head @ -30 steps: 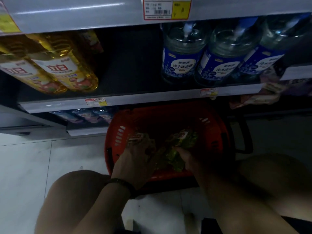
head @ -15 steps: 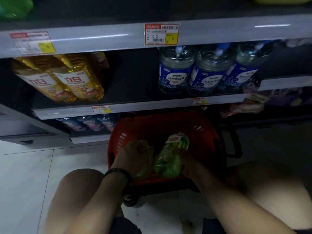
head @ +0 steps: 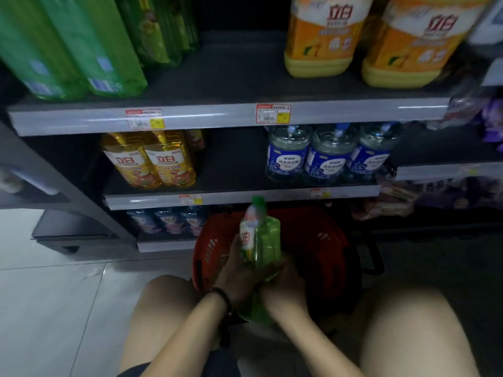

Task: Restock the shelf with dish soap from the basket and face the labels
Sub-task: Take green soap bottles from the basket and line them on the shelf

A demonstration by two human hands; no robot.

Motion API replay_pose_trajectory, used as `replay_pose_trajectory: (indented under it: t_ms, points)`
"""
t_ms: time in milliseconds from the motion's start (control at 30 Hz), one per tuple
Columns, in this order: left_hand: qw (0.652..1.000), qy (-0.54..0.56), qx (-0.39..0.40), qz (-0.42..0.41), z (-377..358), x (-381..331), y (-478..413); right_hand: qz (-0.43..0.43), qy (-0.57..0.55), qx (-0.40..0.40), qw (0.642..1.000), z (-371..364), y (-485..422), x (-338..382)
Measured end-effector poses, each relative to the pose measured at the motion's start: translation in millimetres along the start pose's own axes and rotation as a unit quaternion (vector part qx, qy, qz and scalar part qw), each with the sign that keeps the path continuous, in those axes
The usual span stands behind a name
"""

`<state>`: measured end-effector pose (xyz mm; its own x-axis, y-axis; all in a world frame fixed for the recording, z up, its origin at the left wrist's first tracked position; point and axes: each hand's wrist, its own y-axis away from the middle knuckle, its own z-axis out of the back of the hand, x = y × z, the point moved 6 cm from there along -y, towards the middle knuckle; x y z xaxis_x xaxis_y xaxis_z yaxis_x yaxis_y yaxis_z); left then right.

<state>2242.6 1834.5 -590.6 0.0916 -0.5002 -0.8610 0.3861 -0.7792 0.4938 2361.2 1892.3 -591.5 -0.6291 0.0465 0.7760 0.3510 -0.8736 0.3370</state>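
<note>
Two green dish soap bottles [head: 260,238] stand upright side by side above the red basket [head: 326,240], caps up. My left hand [head: 234,270] grips the left bottle low down, its white label facing me. My right hand [head: 280,284] grips the base of the right bottle. More green plastic [head: 253,308] shows under my wrists. The basket stands on the floor against the bottom shelf. The middle shelf [head: 234,170] has a bare gap between the yellow bottles and the blue-labelled ones.
Yellow soap bottles [head: 152,161] and blue-labelled clear bottles [head: 326,156] stand on the middle shelf. Green packs [head: 81,50] and orange jugs [head: 321,36] fill the upper shelf. Small bottles [head: 168,221] line the bottom shelf. My bare knees frame the basket; white tiles lie left.
Both hands have lifted the green bottles up out of the basket and set them upright. The view has tilted upward, bringing the upper shelf into sight.
</note>
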Motion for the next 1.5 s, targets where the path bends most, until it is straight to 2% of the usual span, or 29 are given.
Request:
replay_pose_trajectory:
  t_ms: [133,233,367,467,667,867,1067,1267,1433,1500]
  points:
    - [0.987,0.145,-0.025,-0.064,17.0,-23.9,18.1,0.125,0.023,0.058,0.99,8.5,22.6,51.4]
    - [0.96,0.279,0.0,-0.033,23.8,-25.1,22.9,0.194,0.047,0.078,0.977,23.3,29.5,68.8]
    - [0.938,0.346,0.036,-0.003,21.6,-33.3,37.7,0.199,-0.081,0.094,0.972,53.9,28.4,79.5]
    - [0.922,0.383,0.059,0.0,17.5,-41.4,48.6,0.199,-0.165,0.145,0.955,62.1,32.8,89.6]
    - [0.933,0.351,-0.043,-0.064,44.1,-67.9,65.6,0.143,-0.274,0.196,0.931,69.4,33.5,120.9]
    - [0.947,0.278,-0.025,-0.161,75.9,-139.4,93.4,0.163,-0.298,0.244,0.908,94.6,31.3,184.2]
    - [0.942,0.244,-0.069,-0.218,106.0,-205.3,104.2,0.191,-0.335,0.218,0.896,114.2,25.5,253.7]
    - [0.953,0.129,-0.119,-0.247,141.8,-273.6,98.1,0.225,-0.344,0.16,0.897,126.6,-1.5,321.0]
    - [0.962,0.069,-0.073,-0.254,160.4,-307.4,71.8,0.239,-0.343,0.125,0.9,126.6,-33.6,358.2]
    - [0.96,0.029,-0.081,-0.265,171.0,-321.7,62.1,0.241,-0.346,0.127,0.898,123.1,-48.5,370.2]
